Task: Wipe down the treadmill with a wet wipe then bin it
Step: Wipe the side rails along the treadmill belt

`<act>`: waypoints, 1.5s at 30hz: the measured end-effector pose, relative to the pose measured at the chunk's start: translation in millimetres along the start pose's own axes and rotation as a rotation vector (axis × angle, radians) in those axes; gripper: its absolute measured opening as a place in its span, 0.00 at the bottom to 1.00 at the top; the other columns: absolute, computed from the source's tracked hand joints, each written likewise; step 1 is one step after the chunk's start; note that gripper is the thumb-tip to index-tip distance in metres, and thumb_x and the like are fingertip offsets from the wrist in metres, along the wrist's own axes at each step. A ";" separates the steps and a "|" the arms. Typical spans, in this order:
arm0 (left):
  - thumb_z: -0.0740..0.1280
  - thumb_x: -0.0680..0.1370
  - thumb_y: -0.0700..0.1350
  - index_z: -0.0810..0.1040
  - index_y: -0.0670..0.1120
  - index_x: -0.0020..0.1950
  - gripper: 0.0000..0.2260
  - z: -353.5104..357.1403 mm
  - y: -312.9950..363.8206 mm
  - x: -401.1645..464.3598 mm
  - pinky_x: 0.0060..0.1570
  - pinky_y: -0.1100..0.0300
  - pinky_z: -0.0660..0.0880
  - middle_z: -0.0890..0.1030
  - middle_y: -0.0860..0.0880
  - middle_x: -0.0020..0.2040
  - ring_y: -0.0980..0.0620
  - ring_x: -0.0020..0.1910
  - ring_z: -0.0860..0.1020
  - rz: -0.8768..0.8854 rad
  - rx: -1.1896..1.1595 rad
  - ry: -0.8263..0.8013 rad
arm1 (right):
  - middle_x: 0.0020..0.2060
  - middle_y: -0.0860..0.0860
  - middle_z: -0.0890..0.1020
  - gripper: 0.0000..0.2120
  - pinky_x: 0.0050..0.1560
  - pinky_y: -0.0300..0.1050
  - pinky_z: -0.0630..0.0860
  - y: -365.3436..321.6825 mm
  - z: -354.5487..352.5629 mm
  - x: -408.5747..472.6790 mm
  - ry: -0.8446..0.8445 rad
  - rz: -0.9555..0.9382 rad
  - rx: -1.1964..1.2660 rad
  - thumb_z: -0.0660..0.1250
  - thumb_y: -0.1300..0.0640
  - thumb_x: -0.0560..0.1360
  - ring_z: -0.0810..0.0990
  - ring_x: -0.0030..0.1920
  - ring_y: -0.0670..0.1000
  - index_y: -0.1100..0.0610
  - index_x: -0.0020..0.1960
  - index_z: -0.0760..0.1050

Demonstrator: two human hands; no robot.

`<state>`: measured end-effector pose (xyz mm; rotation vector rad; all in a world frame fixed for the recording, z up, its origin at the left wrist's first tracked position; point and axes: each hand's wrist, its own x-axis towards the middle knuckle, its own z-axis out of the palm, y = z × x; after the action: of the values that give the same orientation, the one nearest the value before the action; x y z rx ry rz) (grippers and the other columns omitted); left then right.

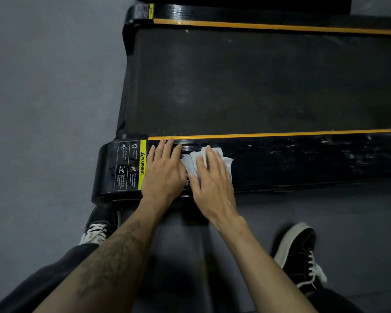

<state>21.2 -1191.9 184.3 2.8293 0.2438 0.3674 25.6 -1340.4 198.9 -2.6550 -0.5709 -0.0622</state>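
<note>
The black treadmill (257, 86) lies across the view, with an orange stripe along each side of its belt. On the near side rail (303, 161), close to the rear end, a white wet wipe (191, 163) lies spread out. My right hand (212, 179) presses flat on the wipe with straight fingers. Just left of it, my left hand (164, 170) rests flat on the bare rail, fingers straight, beside a yellow warning label (131, 166).
Grey floor (43, 98) surrounds the treadmill's rear end on the left and near side. My two black shoes with white laces (303, 256) stand on the floor right next to the rail. Scuffs and pale streaks mark the rail to the right.
</note>
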 end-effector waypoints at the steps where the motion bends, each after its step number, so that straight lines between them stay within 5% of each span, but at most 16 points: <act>1: 0.51 0.80 0.47 0.74 0.42 0.73 0.25 -0.1 0.0 0.2 0.78 0.42 0.60 0.71 0.40 0.76 0.41 0.79 0.65 0.001 -0.001 0.000 | 0.81 0.59 0.59 0.25 0.78 0.58 0.62 1.6 -1.9 0.2 0.011 -0.011 0.007 0.60 0.50 0.83 0.54 0.82 0.59 0.58 0.77 0.67; 7: 0.54 0.81 0.47 0.73 0.42 0.74 0.23 0.0 -0.3 0.4 0.79 0.42 0.60 0.71 0.40 0.76 0.42 0.79 0.64 0.003 0.005 -0.007 | 0.80 0.56 0.58 0.29 0.77 0.60 0.64 10.4 -7.1 -11.7 0.027 -0.079 0.182 0.60 0.45 0.82 0.55 0.82 0.56 0.52 0.80 0.62; 11: 0.54 0.80 0.47 0.74 0.42 0.73 0.23 2.2 -0.9 0.7 0.78 0.42 0.60 0.72 0.40 0.75 0.41 0.78 0.66 -0.001 0.001 0.012 | 0.75 0.57 0.71 0.27 0.75 0.64 0.66 11.2 -0.3 -20.7 0.004 -0.147 0.014 0.57 0.44 0.82 0.66 0.77 0.57 0.58 0.75 0.72; 17: 0.51 0.81 0.48 0.74 0.42 0.72 0.25 0.1 0.0 0.2 0.78 0.41 0.61 0.72 0.40 0.75 0.41 0.78 0.66 0.004 -0.007 0.023 | 0.78 0.55 0.67 0.29 0.78 0.53 0.59 7.6 0.9 -10.2 0.012 -0.014 -0.094 0.50 0.45 0.82 0.63 0.80 0.54 0.59 0.78 0.68; 23: 0.51 0.81 0.49 0.74 0.42 0.73 0.25 -1.1 0.8 0.6 0.79 0.42 0.60 0.72 0.40 0.76 0.41 0.79 0.65 0.001 -0.008 0.010 | 0.74 0.56 0.73 0.27 0.74 0.54 0.67 0.0 5.0 -8.9 0.045 -0.094 -0.097 0.54 0.48 0.81 0.70 0.75 0.55 0.60 0.73 0.74; 35: 0.51 0.81 0.48 0.74 0.42 0.73 0.24 -2.8 1.1 -0.4 0.78 0.42 0.60 0.72 0.40 0.76 0.41 0.78 0.65 -0.004 -0.011 0.003 | 0.81 0.50 0.62 0.32 0.80 0.53 0.50 7.9 0.2 5.9 -0.080 -0.060 -0.115 0.42 0.48 0.80 0.58 0.81 0.52 0.55 0.80 0.64; 39: 0.51 0.81 0.48 0.74 0.42 0.73 0.25 -3.3 1.8 -1.0 0.78 0.42 0.60 0.72 0.40 0.75 0.41 0.78 0.66 -0.006 -0.012 0.010 | 0.77 0.54 0.69 0.28 0.77 0.59 0.63 6.4 5.5 -3.6 0.071 0.072 -0.148 0.49 0.51 0.81 0.65 0.78 0.55 0.58 0.76 0.71; 45: 0.52 0.80 0.47 0.76 0.41 0.71 0.24 -2.7 2.9 -0.4 0.77 0.40 0.62 0.73 0.39 0.75 0.40 0.77 0.67 0.002 -0.015 0.022 | 0.74 0.54 0.74 0.25 0.73 0.59 0.67 8.0 10.5 12.0 0.091 -0.061 -0.168 0.52 0.51 0.81 0.72 0.74 0.57 0.55 0.72 0.76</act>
<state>20.5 -1194.0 187.5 2.8127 0.2417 0.3997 39.3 -1338.2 187.7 -2.7794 -0.6418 -0.2576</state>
